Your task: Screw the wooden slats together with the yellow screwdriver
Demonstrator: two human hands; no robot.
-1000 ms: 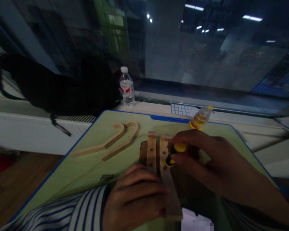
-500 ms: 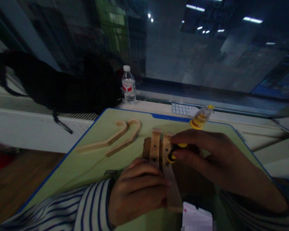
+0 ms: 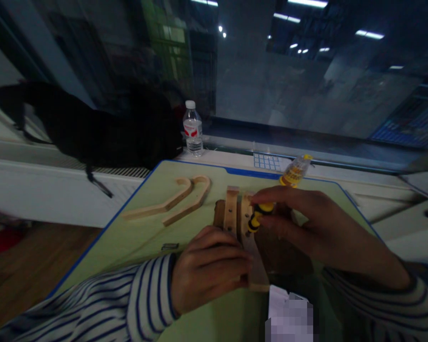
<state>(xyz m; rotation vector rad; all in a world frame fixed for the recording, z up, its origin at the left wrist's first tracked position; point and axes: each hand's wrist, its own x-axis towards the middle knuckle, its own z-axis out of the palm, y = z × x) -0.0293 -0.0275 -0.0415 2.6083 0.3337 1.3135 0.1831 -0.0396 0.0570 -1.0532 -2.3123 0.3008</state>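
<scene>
Clearly, we have both hands at work over the green table (image 3: 135,247), well apart at the wrists. Our right hand (image 3: 317,228) pinches a yellow-and-black tool (image 3: 255,220) between thumb and fingers, its lower end at a dark hole in the right wooden strip (image 3: 255,261). Our left hand (image 3: 212,270) lies across the left wooden strip (image 3: 231,209), fingertips reaching the right one; we cannot tell how firmly it grips. Both strips lie side by side over a brown piece (image 3: 283,251), near the middle of the table.

To their left we see two hooked wooden pieces (image 3: 189,204) and a small dark item (image 3: 170,246). Beyond the table, the clear bottle (image 3: 193,130) wears a red-and-white label, its lettering too blurred to read. The yellow-capped bottle (image 3: 295,171) carries dark characters we cannot make out either. Between them lies a blue-gridded sheet (image 3: 267,161), and the pale item (image 3: 288,313) near us is pixelated.
</scene>
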